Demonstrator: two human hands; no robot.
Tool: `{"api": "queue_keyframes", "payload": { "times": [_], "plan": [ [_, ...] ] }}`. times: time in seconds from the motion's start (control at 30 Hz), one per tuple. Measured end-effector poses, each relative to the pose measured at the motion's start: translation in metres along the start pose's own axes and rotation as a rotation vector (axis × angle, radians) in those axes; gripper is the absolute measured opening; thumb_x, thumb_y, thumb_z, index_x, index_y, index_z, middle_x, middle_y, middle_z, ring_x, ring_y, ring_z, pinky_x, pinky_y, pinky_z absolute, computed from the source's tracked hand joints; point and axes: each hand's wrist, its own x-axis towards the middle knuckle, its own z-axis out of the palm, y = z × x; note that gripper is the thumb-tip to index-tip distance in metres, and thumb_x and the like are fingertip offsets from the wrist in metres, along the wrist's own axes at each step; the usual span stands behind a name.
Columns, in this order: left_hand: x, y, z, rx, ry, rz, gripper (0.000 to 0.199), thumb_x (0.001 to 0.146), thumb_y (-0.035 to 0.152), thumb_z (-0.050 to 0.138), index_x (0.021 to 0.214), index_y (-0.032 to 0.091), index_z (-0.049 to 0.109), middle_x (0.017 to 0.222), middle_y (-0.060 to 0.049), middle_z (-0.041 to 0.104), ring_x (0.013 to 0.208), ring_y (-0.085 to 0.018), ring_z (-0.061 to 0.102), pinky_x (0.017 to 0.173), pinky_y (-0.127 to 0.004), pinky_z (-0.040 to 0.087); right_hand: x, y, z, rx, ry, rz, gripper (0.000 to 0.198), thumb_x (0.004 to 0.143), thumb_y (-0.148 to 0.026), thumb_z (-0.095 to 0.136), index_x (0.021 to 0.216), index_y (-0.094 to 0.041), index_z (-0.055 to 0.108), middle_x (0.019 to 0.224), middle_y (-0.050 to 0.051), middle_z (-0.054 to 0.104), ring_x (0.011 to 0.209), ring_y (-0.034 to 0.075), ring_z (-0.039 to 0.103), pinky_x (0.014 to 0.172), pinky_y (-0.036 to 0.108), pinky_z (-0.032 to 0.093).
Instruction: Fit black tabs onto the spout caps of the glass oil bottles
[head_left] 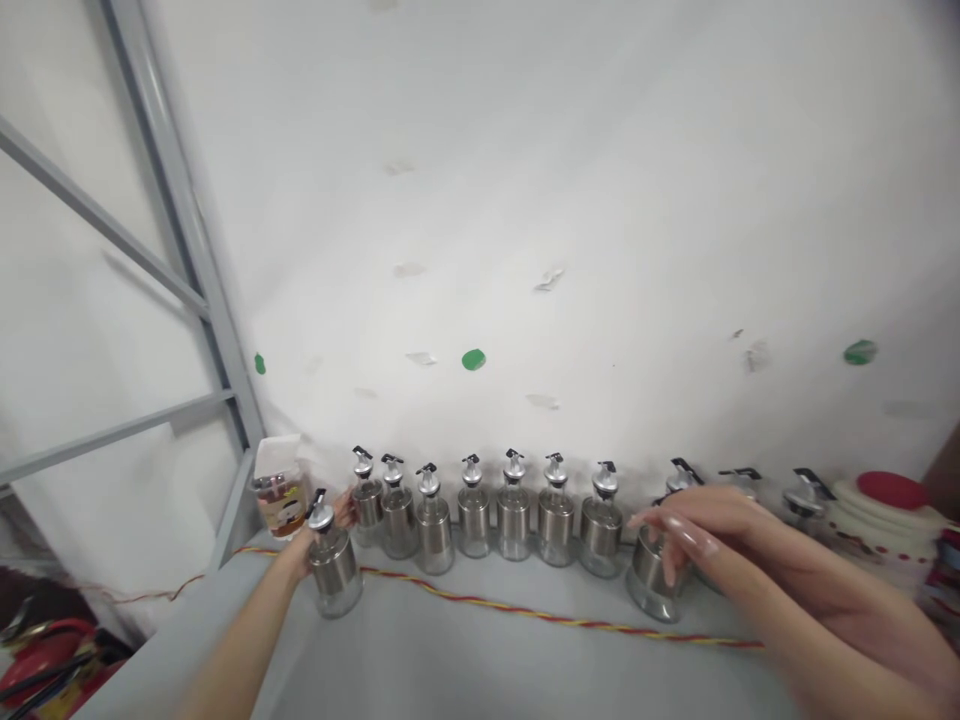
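Note:
Glass oil bottles with steel sleeves and pour spouts stand in an uneven row on the grey tabletop (480, 670). My left hand (343, 510) reaches behind a front oil bottle (335, 570), and its fingers lie against the left side of the leftmost back oil bottle (369, 508); much of this hand is hidden. My right hand (735, 550) is close to the camera, its fingers loosely bent and somewhat apart, with nothing visible between them. It covers the spout of an oil bottle (652, 585) in the view, and seems to hover before it rather than touch it.
A twisted red and yellow cord (480, 600) runs across the tabletop. At the left stands a labelled jar (281, 505); at the right, a cream canister (881, 530) with a red lid. A white wall (600, 200) rises behind, with a grey metal frame (161, 130) at left.

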Motion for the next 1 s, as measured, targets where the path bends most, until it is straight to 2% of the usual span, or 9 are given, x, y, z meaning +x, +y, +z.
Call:
{"api": "queue_keyframes", "payload": {
  "times": [0.1,0.17,0.23,0.33,0.43,0.6,0.8,0.9,1.0],
  "plan": [
    [-0.008,-0.009,-0.017,-0.01,-0.085,-0.036,0.043,0.08,0.05,0.05,0.1,0.014,0.061,0.103,-0.01,0.066,0.099,-0.024,0.059,0.085,-0.039,0.045,-0.002,0.0,0.0,-0.008,-0.003,0.0,0.013,0.079,-0.039,0.055,0.076,-0.027,0.06,0.088,0.001,0.06,0.081,0.019,0.056,0.065,0.018,0.048],
    [-0.018,-0.016,-0.032,-0.003,-0.069,-0.01,0.058,0.071,0.065,0.049,0.099,0.016,0.062,0.104,-0.01,0.066,0.107,-0.028,0.055,0.087,-0.038,0.044,-0.003,0.0,-0.001,-0.02,0.001,0.003,0.013,0.079,-0.039,0.055,0.076,-0.027,0.06,0.089,0.0,0.06,0.083,0.019,0.056,0.066,0.018,0.048],
    [-0.031,-0.025,-0.046,0.025,-0.026,0.039,0.063,0.062,0.07,0.054,0.099,0.019,0.062,0.109,-0.008,0.065,0.114,-0.03,0.049,0.09,-0.037,0.043,-0.003,0.002,-0.002,-0.017,0.0,-0.004,0.013,0.079,-0.038,0.055,0.077,-0.027,0.06,0.089,0.0,0.06,0.084,0.018,0.056,0.067,0.017,0.047],
    [-0.049,-0.04,-0.06,0.124,0.0,0.104,0.058,0.048,0.047,0.078,0.098,0.02,0.062,0.112,-0.006,0.064,0.117,-0.03,0.046,0.097,-0.036,0.038,-0.003,0.005,-0.001,-0.021,0.002,-0.013,0.013,0.079,-0.039,0.055,0.077,-0.028,0.061,0.09,-0.001,0.06,0.086,0.017,0.057,0.066,0.015,0.047],
    [-0.056,-0.05,-0.059,0.235,0.005,0.168,0.057,0.04,0.03,0.084,0.092,0.019,0.063,0.104,-0.004,0.067,0.112,-0.029,0.05,0.1,-0.037,0.034,-0.002,0.004,0.004,-0.062,0.028,-0.048,0.014,0.078,-0.041,0.055,0.075,-0.029,0.061,0.089,-0.002,0.061,0.083,0.016,0.058,0.065,0.012,0.048],
    [-0.056,-0.054,-0.045,0.359,0.004,0.256,0.048,0.045,0.038,0.078,0.086,0.018,0.062,0.086,-0.003,0.071,0.086,-0.025,0.064,0.083,-0.037,0.049,0.0,0.0,0.014,-0.108,0.03,-0.069,0.014,0.077,-0.043,0.055,0.081,-0.032,0.062,0.087,-0.004,0.063,0.079,0.014,0.059,0.065,0.01,0.05],
    [-0.056,-0.045,-0.052,0.492,0.209,0.372,0.04,0.053,0.042,0.073,0.083,0.017,0.062,0.082,-0.005,0.07,0.084,-0.028,0.063,0.081,-0.038,0.048,0.001,0.007,0.017,-0.106,0.01,-0.058,0.016,0.077,-0.044,0.054,0.084,-0.031,0.061,0.091,-0.003,0.062,0.084,0.014,0.059,0.067,0.01,0.049],
    [-0.036,-0.033,-0.06,0.528,0.295,0.431,0.042,0.059,0.047,0.068,0.087,0.016,0.059,0.088,-0.007,0.068,0.09,-0.028,0.062,0.083,-0.038,0.046,0.001,0.008,0.018,-0.101,-0.002,-0.054,0.016,0.079,-0.043,0.053,0.085,-0.031,0.061,0.092,-0.003,0.062,0.083,0.014,0.059,0.067,0.01,0.049],
    [-0.007,-0.029,-0.058,0.583,0.304,0.465,0.039,0.067,0.043,0.065,0.092,0.014,0.058,0.091,-0.005,0.066,0.088,-0.023,0.062,0.082,-0.037,0.047,0.001,0.009,0.02,-0.117,-0.011,-0.056,0.016,0.079,-0.043,0.053,0.085,-0.03,0.061,0.092,-0.002,0.062,0.085,0.014,0.058,0.069,0.011,0.048]
  ]
}}
